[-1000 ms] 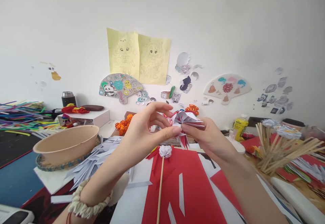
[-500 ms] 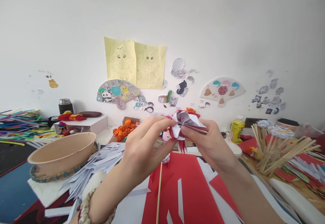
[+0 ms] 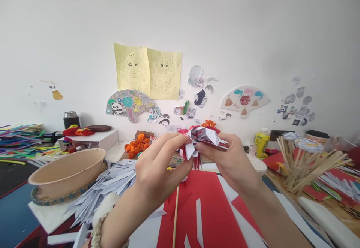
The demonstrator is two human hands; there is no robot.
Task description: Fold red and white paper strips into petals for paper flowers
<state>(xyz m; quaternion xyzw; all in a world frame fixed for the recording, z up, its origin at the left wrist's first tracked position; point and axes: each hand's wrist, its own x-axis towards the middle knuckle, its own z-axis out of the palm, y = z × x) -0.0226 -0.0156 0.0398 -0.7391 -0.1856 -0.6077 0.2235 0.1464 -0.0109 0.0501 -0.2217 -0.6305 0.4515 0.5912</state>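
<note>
I pinch a fanned white-and-red folded-paper cluster (image 3: 207, 135) between nearly closed left fingers (image 3: 176, 143) and right fingers (image 3: 207, 150), apparently shaping folds; gentle pressure seems needed next.

Pinching a red-and-white folded-paper piece (image 3: 202, 135) between left grip (image 3: 157, 162) and right grip (image 3: 229, 156), laying the right thumb across its near side. Holding it above a red sheet (image 3: 218, 206) carrying a thin wooden stick (image 3: 176, 216) and narrow white strips (image 3: 199, 221). Wearing a pale scrunchie (image 3: 97, 228) on the left wrist. Having a heap of folded white paper (image 3: 105, 186) and a beige basin (image 3: 67, 171) on the left, a bundle of pale sticks (image 3: 302, 167) and a yellow bottle (image 3: 261, 144) on the right. Facing a white wall (image 3: 225, 23) bearing two yellow drawings (image 3: 132, 70) and two fan-shaped pieces (image 3: 129, 102).
</note>
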